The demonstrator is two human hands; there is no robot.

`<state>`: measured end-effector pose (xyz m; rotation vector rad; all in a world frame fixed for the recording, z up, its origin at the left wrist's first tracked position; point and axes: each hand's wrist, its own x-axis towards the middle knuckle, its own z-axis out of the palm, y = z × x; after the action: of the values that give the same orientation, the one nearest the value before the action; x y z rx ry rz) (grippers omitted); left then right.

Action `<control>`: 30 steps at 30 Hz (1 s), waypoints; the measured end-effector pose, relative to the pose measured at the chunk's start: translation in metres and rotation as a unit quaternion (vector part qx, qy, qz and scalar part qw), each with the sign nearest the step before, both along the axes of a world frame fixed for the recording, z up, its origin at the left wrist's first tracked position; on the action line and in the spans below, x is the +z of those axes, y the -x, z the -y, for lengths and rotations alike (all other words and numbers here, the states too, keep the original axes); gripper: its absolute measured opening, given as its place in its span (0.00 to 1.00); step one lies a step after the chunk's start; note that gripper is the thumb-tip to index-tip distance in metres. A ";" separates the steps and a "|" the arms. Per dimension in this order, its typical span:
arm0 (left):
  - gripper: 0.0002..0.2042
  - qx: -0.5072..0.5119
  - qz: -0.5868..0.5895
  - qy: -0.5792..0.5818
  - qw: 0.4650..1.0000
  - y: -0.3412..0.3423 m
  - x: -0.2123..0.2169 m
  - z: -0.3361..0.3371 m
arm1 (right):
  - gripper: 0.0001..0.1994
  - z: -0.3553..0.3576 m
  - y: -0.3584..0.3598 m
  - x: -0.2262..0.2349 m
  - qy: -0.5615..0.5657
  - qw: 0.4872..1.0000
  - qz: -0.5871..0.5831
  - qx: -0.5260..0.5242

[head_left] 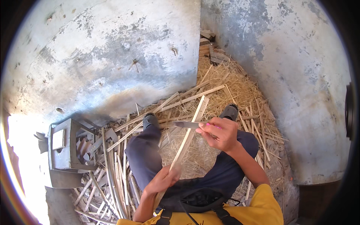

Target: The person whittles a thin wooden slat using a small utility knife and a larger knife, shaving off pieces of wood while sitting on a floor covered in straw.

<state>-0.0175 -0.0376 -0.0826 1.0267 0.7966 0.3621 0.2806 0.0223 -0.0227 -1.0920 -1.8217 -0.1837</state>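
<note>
My left hand point(164, 179) is closed round the lower part of a long pale wooden strip point(185, 144), which slants up and away from my lap. In my right hand point(220, 134) is a knife point(186, 124), its handle mostly hidden by my fingers, with a bit of pink showing there. The grey blade points left and lies across the strip's upper part. Whether its edge bites into the wood cannot be made out. The strip's lower end passes under my left forearm.
Wood shavings point(234, 84) heap up ahead, with loose strips point(195, 98) across them. More strips point(120, 176) pile at the left beside a grey metal box point(64, 144). Worn walls point(112, 52) enclose the front and right. My shoes point(150, 120) rest among the scraps.
</note>
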 end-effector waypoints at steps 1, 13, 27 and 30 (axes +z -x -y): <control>0.17 -0.003 -0.007 -0.003 1.000 0.000 0.001 0.000 | 0.04 -0.001 0.002 0.001 -0.001 1.000 -0.011 0.006; 0.18 0.006 -0.105 -0.070 0.992 -0.004 0.018 0.009 | 0.05 -0.028 -0.029 0.005 0.042 0.989 -0.144 0.001; 0.16 -0.004 -0.038 0.010 0.999 0.018 0.008 0.008 | 0.07 -0.027 -0.059 -0.001 0.071 0.968 -0.228 -0.080; 0.17 -0.023 0.057 0.081 0.995 0.019 0.001 0.000 | 0.11 -0.018 -0.040 -0.009 0.084 0.948 -0.306 -0.022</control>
<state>-0.0366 -0.0372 -0.0813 0.8635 0.6878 0.3081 0.3204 0.0400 -0.0318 -1.1495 -1.2679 0.2673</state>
